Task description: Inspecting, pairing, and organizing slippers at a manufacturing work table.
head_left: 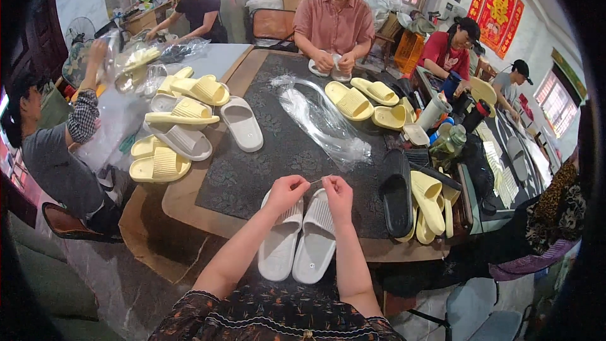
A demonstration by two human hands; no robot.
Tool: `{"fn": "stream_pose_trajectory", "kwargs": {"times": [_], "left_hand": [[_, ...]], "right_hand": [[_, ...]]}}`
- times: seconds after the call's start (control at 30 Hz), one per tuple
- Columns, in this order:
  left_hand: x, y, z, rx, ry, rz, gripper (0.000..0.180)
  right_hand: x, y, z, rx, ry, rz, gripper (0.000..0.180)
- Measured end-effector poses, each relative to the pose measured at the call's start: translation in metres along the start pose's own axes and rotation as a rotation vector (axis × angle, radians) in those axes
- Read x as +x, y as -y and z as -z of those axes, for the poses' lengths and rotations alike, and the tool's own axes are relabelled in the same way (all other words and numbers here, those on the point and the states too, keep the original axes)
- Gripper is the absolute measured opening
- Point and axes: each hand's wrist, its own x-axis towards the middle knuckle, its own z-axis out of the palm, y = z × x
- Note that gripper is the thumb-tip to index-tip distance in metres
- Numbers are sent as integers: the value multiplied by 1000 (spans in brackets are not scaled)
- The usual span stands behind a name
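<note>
A pair of light grey slide slippers, the left one [278, 252] and the right one [315, 249], lies side by side at the near table edge, toes away from me. Over their toe ends, my left hand [286, 193] and my right hand [338, 197] are both closed in a pinch. Between the fingertips stretches a short, thin, pale strand [316, 182]; whether it is string or a plastic tie is too small to tell. Beyond my hands, clear plastic bags [315, 113] lie on the dark patterned mat [252, 164].
Yellow slippers [165, 165] and a grey slipper [242, 124] are piled at left. More yellow slippers [427, 202], a black slipper [396, 192] and bottles [448, 142] crowd the right. Across the table, a person [334, 19] handles light slippers; other people work at both sides.
</note>
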Motion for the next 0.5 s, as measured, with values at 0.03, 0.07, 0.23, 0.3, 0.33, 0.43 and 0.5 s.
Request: {"fn": "stream_pose_trajectory", "kwargs": {"times": [0.03, 0.07, 0.23, 0.3, 0.33, 0.43, 0.5], "left_hand": [[0, 0, 0, 0, 2, 4, 23], [0, 1, 0, 2, 4, 5, 23], [1, 5, -1, -25, -9, -10, 22], [1, 5, -2, -18, -14, -17, 22], [1, 4, -2, -18, -11, -14, 22], [0, 2, -1, -24, -8, -10, 22], [-1, -1, 0, -29, -8, -11, 22]], "right_hand": [[0, -1, 0, -25, -17, -18, 15], [0, -2, 0, -61, 37, 1, 15], [-1, -3, 1, -171, 101, 6, 14], [0, -2, 2, -27, -17, -20, 13], [0, -2, 1, 81, -25, 0, 12], [0, -2, 2, -49, 30, -33, 13], [-1, -3, 1, -150, 126, -13, 13]]}}
